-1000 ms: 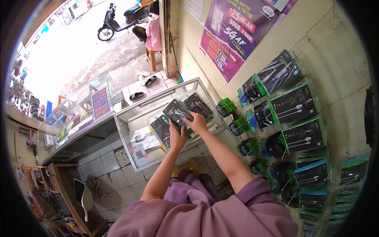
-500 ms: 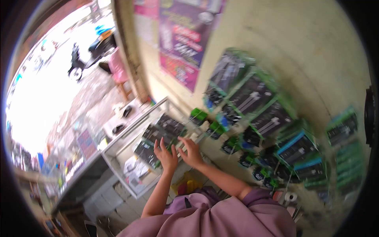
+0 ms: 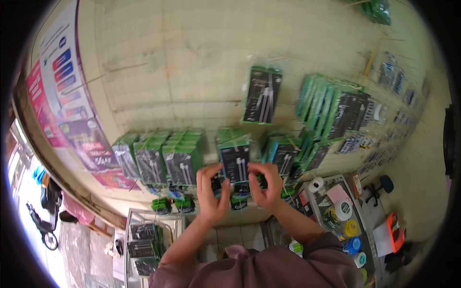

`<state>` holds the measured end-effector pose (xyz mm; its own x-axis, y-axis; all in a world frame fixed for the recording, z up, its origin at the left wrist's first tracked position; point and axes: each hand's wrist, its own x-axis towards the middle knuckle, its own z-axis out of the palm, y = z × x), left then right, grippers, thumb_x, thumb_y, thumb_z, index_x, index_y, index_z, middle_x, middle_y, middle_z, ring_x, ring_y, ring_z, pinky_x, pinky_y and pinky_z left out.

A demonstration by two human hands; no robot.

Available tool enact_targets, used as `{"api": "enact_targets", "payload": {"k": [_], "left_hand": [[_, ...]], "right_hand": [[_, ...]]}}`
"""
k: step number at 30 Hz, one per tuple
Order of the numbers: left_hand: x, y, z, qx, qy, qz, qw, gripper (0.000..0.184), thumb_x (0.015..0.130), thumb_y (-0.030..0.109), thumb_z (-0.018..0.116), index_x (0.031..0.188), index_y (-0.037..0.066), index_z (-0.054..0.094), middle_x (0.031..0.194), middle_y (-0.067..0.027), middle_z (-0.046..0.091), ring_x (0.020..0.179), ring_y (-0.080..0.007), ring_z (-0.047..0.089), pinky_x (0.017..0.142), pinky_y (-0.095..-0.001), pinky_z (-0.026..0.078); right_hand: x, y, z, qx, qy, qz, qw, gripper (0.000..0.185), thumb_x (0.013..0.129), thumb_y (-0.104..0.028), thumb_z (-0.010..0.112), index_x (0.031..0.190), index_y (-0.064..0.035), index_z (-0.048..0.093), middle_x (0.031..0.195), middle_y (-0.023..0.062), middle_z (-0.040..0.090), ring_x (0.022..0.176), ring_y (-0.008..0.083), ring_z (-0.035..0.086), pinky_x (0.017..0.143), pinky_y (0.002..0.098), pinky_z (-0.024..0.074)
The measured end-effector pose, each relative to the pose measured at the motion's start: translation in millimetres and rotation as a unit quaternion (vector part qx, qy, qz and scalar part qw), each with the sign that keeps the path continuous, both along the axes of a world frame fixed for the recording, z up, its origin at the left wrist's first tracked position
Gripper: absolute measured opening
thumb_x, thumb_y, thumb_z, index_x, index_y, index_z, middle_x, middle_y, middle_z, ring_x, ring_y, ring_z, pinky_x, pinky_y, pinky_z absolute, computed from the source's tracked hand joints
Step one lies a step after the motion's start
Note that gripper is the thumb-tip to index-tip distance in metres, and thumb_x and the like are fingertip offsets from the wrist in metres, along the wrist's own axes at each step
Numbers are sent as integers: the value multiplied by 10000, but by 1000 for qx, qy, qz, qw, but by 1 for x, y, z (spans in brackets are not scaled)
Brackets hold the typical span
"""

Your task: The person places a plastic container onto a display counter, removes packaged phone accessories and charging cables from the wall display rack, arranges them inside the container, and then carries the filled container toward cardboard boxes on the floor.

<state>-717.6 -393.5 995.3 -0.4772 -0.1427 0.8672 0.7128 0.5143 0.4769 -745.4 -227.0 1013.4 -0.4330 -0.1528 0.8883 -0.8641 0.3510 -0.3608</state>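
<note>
A black-and-green pack with a white cable pictured on it (image 3: pixel 235 161) hangs on the wall in front of me, at the front of a small stack. Beside its lower left edge is my left hand (image 3: pixel 211 194), fingers curved and thumb held apart. On the opposite side my right hand (image 3: pixel 266 187) is raised the same way, its thumb and fingers spread. Both hands look empty. Whether the fingertips touch the pack's edges I cannot tell. Small dark packs hang just below and are partly covered by the hands.
Similar hanging packs (image 3: pixel 182 161) fill the wall to the left, and more packs (image 3: pixel 331 105) hang to the right. A glass case (image 3: pixel 127 240) with packs on it stands at lower left. Jars with coloured lids (image 3: pixel 343 209) stand on a right-hand counter. A poster (image 3: pixel 72 86) covers the left wall.
The view has swung right, from the glass case and doorway to the wall of hanging packs. My hands have moved from above the case's packs to either side of a hanging pack.
</note>
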Motion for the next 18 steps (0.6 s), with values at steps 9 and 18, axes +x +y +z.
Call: {"api": "enact_targets", "payload": {"k": [9,18], "left_hand": [[-147,57,99,75,-79,-36,993,537,910,180,567,1367,4,348,1360,-200,435,1276,-297,423,1014,-391,364],[-184,82,99,70,-130,11,989,702,881,369,609,1356,-71,338,1203,-243,455,1132,-345,488,988,-389,398]], "right_hand": [[-132,62,74,7,-112,-105,988,761,848,-223,645,1418,51,221,1351,271,397,1226,373,446,973,408,398],[-170,56,88,4,-177,-37,983,901,818,-332,676,1425,96,165,1366,322,360,1176,390,499,914,384,447]]}}
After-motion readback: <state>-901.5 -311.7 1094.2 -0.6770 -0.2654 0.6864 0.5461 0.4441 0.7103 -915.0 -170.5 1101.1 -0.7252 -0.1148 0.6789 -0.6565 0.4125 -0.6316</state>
